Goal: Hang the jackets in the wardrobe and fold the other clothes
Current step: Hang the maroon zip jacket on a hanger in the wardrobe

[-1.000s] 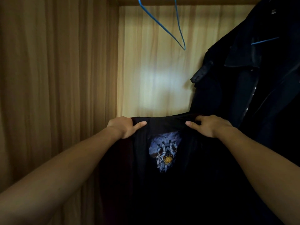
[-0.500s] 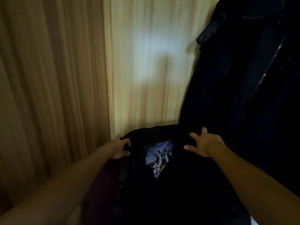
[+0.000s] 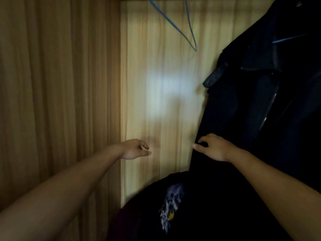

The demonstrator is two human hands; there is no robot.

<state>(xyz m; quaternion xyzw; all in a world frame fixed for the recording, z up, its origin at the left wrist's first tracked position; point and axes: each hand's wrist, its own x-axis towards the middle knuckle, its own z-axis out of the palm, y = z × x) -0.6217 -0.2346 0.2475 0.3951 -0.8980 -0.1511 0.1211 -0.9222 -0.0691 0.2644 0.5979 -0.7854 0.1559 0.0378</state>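
One dark leather jacket (image 3: 260,105) already hung on a blue hanger at the right of the wardrobe's pale back panel (image 3: 156,93). An empty blue wire hanger (image 3: 189,32) hung above that panel, left of the jacket. The right hand (image 3: 213,146) pinched the hanging jacket's lower edge; the left hand (image 3: 134,149) hovered loosely curled, holding nothing. A black garment with a printed emblem (image 3: 171,206) lay below the panel, seemingly not yet hung or folded.

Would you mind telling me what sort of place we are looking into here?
Most likely the inside of a wardrobe: wood-grain panels meet in a corner, an empty blue hanger dangles from above, and a dark jacket hangs on another hanger at the right.
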